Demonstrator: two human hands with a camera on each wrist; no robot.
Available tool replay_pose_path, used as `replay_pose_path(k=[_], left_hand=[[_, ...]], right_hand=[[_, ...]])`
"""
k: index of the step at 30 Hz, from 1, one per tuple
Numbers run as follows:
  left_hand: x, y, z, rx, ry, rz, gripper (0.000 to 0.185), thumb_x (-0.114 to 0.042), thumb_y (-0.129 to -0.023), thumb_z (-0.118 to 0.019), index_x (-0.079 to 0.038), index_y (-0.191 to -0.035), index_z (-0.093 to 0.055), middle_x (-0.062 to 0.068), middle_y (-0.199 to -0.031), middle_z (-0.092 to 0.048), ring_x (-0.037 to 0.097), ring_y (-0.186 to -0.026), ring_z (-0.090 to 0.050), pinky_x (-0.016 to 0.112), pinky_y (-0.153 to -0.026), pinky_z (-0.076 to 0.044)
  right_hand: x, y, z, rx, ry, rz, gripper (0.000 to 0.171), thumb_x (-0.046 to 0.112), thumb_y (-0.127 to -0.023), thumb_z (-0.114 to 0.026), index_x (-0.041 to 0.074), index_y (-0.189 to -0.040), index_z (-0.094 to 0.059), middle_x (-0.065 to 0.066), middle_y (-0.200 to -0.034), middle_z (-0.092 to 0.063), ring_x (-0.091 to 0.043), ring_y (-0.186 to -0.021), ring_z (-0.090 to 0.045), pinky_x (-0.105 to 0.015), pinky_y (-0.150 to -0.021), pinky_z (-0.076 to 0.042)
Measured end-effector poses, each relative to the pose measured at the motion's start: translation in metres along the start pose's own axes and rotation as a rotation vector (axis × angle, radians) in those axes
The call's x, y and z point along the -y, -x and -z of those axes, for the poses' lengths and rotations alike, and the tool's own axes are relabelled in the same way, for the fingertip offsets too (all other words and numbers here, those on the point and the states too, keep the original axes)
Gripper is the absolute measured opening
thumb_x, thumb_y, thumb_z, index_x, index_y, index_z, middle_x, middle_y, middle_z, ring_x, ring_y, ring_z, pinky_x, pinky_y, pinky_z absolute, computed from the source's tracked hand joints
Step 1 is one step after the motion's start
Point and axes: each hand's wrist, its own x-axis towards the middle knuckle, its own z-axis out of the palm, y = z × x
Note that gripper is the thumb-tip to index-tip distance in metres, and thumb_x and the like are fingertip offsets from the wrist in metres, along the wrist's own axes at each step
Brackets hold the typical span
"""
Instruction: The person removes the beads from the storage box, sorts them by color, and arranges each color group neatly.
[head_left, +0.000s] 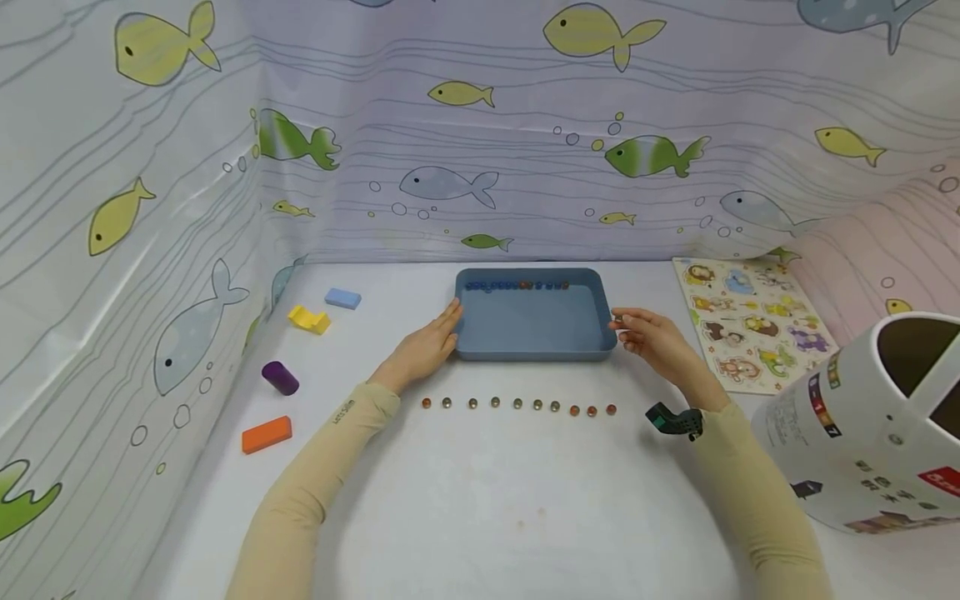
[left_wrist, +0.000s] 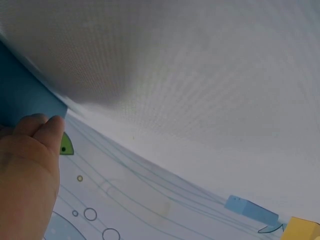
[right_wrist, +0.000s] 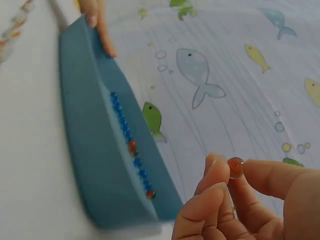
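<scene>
A blue-grey tray [head_left: 536,356] lies on the table with a row of blue marbles [head_left: 495,286] and a few orange ones [head_left: 526,285] along its far inner wall. My left hand [head_left: 422,352] rests against the tray's left side, fingers extended; the left wrist view shows its fingertips at the tray's edge. At the right end of the tray, my right hand [head_left: 660,348] pinches a clear marble with an orange swirl [right_wrist: 236,167] between thumb and fingers. Nearer the front, clear marbles [head_left: 517,403] and orange marbles [head_left: 592,411] form a line on the table.
On the left lie a blue block [head_left: 342,298], a yellow block [head_left: 309,320], a purple cylinder [head_left: 280,377] and an orange block [head_left: 266,435]. An animal picture board [head_left: 750,325] and a large white container [head_left: 840,450] stand on the right. Fish-print curtain [head_left: 517,125] surrounds the table's back and sides.
</scene>
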Motion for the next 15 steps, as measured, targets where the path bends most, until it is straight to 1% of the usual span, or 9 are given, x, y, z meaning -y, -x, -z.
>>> replay_pose_path(k=[3,6,9,12,14,15], left_hand=[[0.0,0.0,0.001,0.003,-0.002,-0.002,0.056,-0.022,-0.105,-0.033,-0.004,-0.155,-0.017,0.009,-0.164,-0.007,0.028,-0.149,-0.022,0.044,-0.121,-0.026],[0.001,0.0,0.001,0.002,-0.003,-0.004,0.056,-0.022,-0.105,-0.033,-0.004,-0.155,-0.016,0.009,-0.164,-0.006,0.029,-0.149,-0.022,0.044,-0.121,-0.026],[0.002,-0.001,0.001,0.001,-0.001,-0.004,0.056,-0.022,-0.105,-0.033,-0.004,-0.155,-0.016,0.008,-0.164,-0.006,0.028,-0.149,-0.021,0.044,-0.121,-0.026],[0.002,-0.001,0.0,0.008,0.005,-0.001,0.056,-0.023,-0.105,-0.032,-0.005,-0.155,-0.015,0.007,-0.164,-0.006,0.027,-0.149,-0.021,0.044,-0.121,-0.026],[0.003,-0.001,-0.001,0.009,0.006,0.001,0.055,-0.023,-0.105,-0.032,-0.006,-0.155,-0.015,0.006,-0.164,-0.006,0.027,-0.149,-0.02,0.044,-0.121,-0.026],[0.003,-0.001,-0.001,0.01,0.006,0.002,0.056,-0.023,-0.105,-0.032,-0.006,-0.155,-0.015,0.007,-0.164,-0.006,0.027,-0.149,-0.02,0.044,-0.121,-0.026]], right_hand=[[-0.013,0.017,0.009,0.015,0.016,0.0,0.018,0.021,-0.102,-0.05,0.02,-0.114,-0.063,0.008,-0.099,-0.069,-0.006,-0.079,-0.058,-0.016,-0.067,-0.05],[-0.027,0.031,0.015,0.037,0.017,-0.002,0.02,0.019,-0.102,-0.05,0.015,-0.117,-0.062,0.007,-0.099,-0.069,-0.005,-0.078,-0.058,-0.016,-0.064,-0.05],[-0.039,0.041,0.018,0.058,0.026,-0.001,0.021,0.017,-0.101,-0.05,0.013,-0.118,-0.063,0.007,-0.1,-0.07,-0.004,-0.076,-0.058,-0.016,-0.062,-0.049],[-0.051,0.049,0.019,0.058,0.038,-0.004,0.021,0.015,-0.101,-0.05,0.012,-0.117,-0.063,0.007,-0.099,-0.071,-0.003,-0.075,-0.057,-0.016,-0.06,-0.047],[-0.057,0.053,0.019,0.039,0.091,-0.01,0.022,0.016,-0.101,-0.051,0.009,-0.118,-0.063,0.009,-0.097,-0.07,-0.003,-0.072,-0.056,-0.015,-0.057,-0.046],[-0.061,0.055,0.018,0.023,0.135,-0.013,0.024,0.016,-0.101,-0.051,0.005,-0.12,-0.061,0.01,-0.096,-0.07,-0.002,-0.07,-0.055,-0.016,-0.056,-0.045]])
